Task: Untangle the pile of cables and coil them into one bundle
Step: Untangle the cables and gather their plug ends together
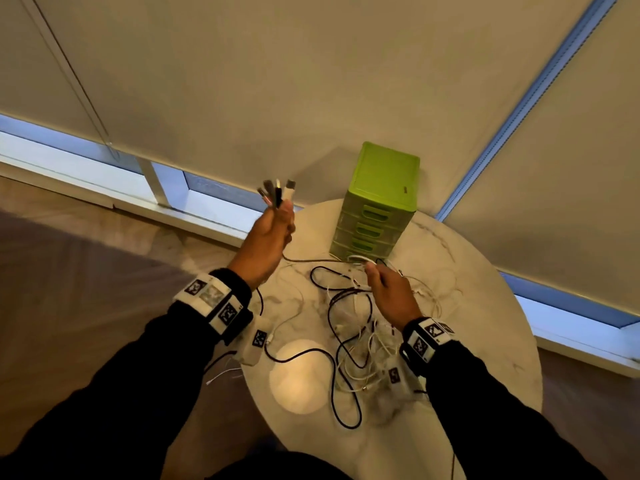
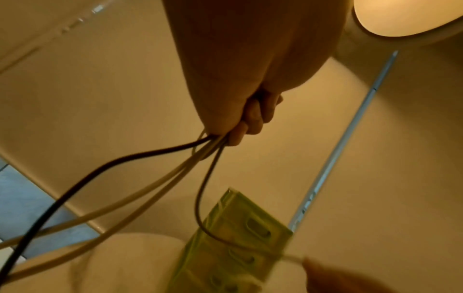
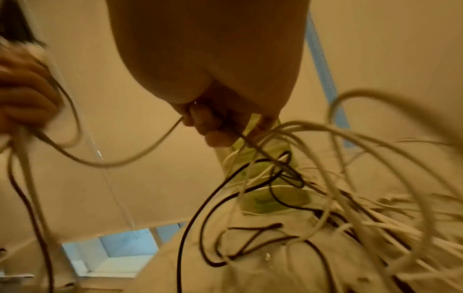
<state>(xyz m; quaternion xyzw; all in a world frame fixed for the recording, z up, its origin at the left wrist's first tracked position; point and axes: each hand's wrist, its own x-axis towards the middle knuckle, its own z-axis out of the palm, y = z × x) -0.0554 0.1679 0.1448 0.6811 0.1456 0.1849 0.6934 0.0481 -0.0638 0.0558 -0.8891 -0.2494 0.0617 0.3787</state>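
My left hand [image 1: 277, 223] is raised above the table's left edge and grips several cable ends, whose black and white plugs [image 1: 277, 192] stick up past the fingers. In the left wrist view one black cable [image 2: 75, 190] and pale ones trail down from that fist [image 2: 240, 126]. My right hand [image 1: 384, 282] hovers low over the tangled pile of black and white cables [image 1: 353, 327] and pinches a thin grey cable [image 3: 120, 162] that sags across to the left hand [image 3: 25, 95].
A green mini drawer tower [image 1: 377, 206] stands at the back of the round marble table [image 1: 485, 341]. A lamp's bright reflection [image 1: 301, 375] lies near the front. Blinds and a window sill run behind. Wooden floor lies left of the table.
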